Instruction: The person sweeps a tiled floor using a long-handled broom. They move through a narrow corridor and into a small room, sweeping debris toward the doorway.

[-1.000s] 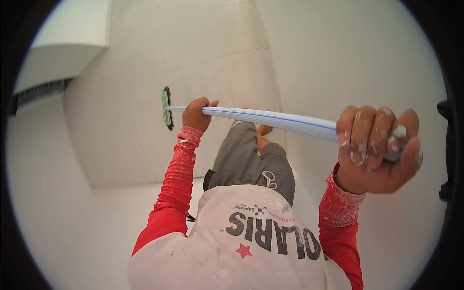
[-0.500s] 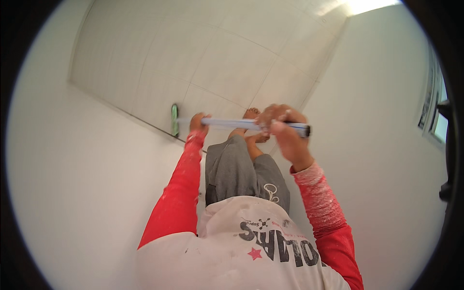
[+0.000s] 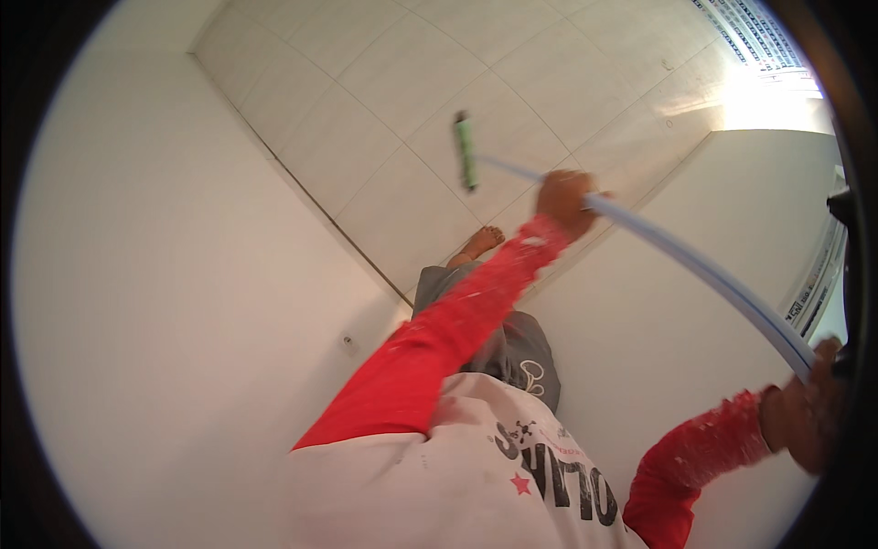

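A long pale blue-and-white pole (image 3: 709, 273) runs slantwise from the middle of the view to the right rim. A narrow green head (image 3: 465, 153) with dark ends sits across its far end, over the tiles. Whether it is a broom, a squeegee or another tool, I cannot tell. My left hand (image 3: 566, 199) is closed round the pole on the stretch nearer the green head. Toward the right rim my right hand (image 3: 812, 407) grips the near end, its fingers partly lost in the dark edge.
Pale tiles (image 3: 402, 69) cover the floor. A white wall (image 3: 174, 302) rises on the left, another wall (image 3: 658, 348) on the right. Bright light enters near a slatted screen (image 3: 754, 37) at the upper right. My bare foot (image 3: 483, 242) stands on the floor close to the left wall's base.
The green head has moved right and farther away from the left wall's base. My left hand has swung right and my right hand has drawn back toward the lower right, both still on the pole.
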`<move>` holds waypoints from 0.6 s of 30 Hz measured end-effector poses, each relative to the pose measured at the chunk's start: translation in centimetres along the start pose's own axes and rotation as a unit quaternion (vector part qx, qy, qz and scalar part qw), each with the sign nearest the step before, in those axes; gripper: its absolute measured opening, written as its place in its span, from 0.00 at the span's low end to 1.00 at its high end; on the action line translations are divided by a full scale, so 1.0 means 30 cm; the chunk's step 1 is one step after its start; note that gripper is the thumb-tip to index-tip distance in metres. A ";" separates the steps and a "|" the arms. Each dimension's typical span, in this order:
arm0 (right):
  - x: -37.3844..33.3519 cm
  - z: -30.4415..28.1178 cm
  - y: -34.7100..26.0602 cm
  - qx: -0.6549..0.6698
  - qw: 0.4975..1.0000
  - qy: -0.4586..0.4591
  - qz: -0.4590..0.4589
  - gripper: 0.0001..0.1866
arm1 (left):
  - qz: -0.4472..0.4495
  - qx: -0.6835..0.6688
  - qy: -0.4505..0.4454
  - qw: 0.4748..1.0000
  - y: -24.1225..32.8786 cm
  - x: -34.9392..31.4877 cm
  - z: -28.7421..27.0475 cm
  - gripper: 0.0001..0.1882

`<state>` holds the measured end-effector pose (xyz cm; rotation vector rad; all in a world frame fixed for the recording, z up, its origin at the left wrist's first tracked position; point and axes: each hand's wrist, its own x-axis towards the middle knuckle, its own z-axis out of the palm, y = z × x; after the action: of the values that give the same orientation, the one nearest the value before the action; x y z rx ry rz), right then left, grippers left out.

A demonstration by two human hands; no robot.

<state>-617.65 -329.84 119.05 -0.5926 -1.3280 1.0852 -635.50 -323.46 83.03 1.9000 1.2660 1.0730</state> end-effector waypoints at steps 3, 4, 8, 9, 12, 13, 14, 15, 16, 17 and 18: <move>-0.140 0.065 0.291 0.153 0.976 0.142 0.065 0.12 | -0.075 0.133 -0.037 0.988 -0.196 -0.340 -0.241 0.20; -0.191 0.106 0.413 0.180 0.966 0.152 0.110 0.09 | -0.134 0.159 -0.112 0.972 -0.263 -0.450 -0.310 0.20; -0.350 0.143 0.662 0.132 0.958 0.123 0.224 0.07 | -0.297 0.153 -0.338 0.880 -0.394 -0.683 -0.354 0.20; -0.363 0.096 0.652 0.127 0.960 0.130 0.212 0.07 | -0.280 0.154 -0.328 0.889 -0.398 -0.665 -0.279 0.19; -0.300 -0.136 0.481 0.019 0.982 0.135 0.128 0.12 | -0.193 0.106 -0.355 0.909 -0.324 -0.449 0.088 0.06; -0.264 -0.213 0.390 -0.014 0.983 0.144 0.116 0.13 | -0.110 0.028 -0.287 0.951 -0.272 -0.350 0.223 0.04; -0.224 -0.279 0.290 -0.014 0.992 0.056 0.115 0.13 | -0.071 -0.012 -0.250 0.966 -0.202 -0.240 0.363 0.04; -0.189 -0.296 0.181 -0.119 0.983 -0.010 0.143 0.13 | -0.028 -0.032 -0.245 0.969 -0.133 -0.133 0.463 0.08; -0.161 -0.303 0.071 -0.210 0.962 -0.079 0.155 0.12 | -0.106 -0.055 -0.260 0.958 -0.043 -0.037 0.547 0.11; -0.129 -0.269 -0.035 -0.272 0.938 -0.136 0.165 0.12 | -0.043 -0.091 -0.193 0.976 0.034 0.034 0.576 0.15; -0.099 -0.233 -0.138 -0.300 0.924 -0.166 0.172 0.11 | -0.067 -0.107 -0.192 0.973 0.126 0.097 0.597 0.16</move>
<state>-609.49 -332.61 119.81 -1.1681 -1.9279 1.0818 -617.60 -322.98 78.27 1.7259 0.9984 0.6965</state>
